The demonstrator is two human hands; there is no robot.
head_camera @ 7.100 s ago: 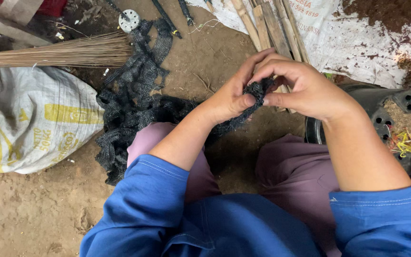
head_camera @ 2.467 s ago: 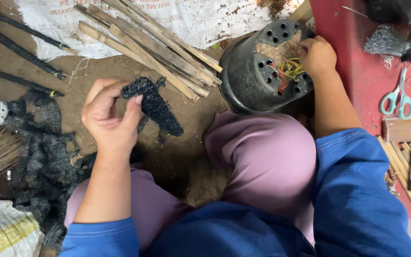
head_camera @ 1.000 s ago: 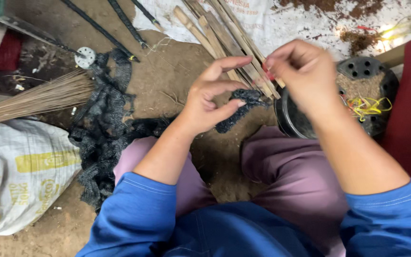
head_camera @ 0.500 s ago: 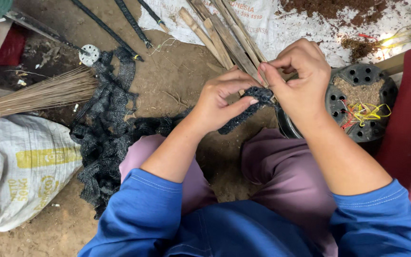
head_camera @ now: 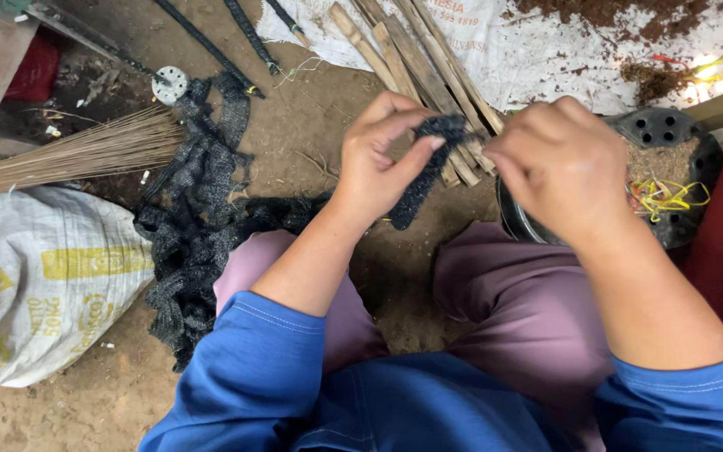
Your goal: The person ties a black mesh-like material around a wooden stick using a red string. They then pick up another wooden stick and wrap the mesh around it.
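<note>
The left hand (head_camera: 378,163) is pinching a small rolled piece of black mesh netting (head_camera: 425,167) between thumb and curled fingers, holding it up above the lap. The piece is looking coarse, dark and narrow, drooping at its lower end. The right hand (head_camera: 558,167) is closing on its upper end, fingers bunched tight, beside the black perforated plastic pot (head_camera: 671,138).
</note>
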